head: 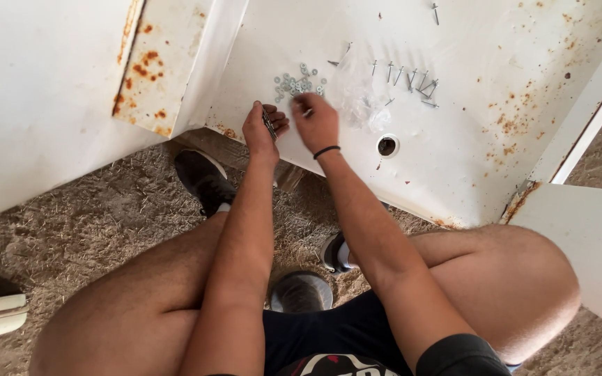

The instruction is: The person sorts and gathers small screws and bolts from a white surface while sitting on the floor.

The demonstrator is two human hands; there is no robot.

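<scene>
Straw-littered dirt is being shown across the lower frame, with a rust-spotted white sheet-metal panel lying over it through the upper half.

At frame centre, a small bundle of thin grey metal screws is being gripped in the closed fingers of the left hand, the shafts being pressed between thumb and curled fingertips. Just to its right, the right hand is being held low over the panel with fingers bent downward as if pinching at something small; whether anything is actually being pinched cannot be told, since the fingertips are being hidden by the knuckles. A black band is being worn on that wrist.

Directly above both hands, a loose cluster of small silvery metal washers is being left on the panel. Further right, a crumpled clear plastic bag is lying beside a row of upright slim metal screws. A round hole is being shown right of centre.

Such screws are judged to be light, stiff and slippery, prone to rolling or slipping from a loose bundle; each is probably best being taken by the shaft near the head, between thumb and forefinger.

Black shoes are being planted on the dirt below.
</scene>
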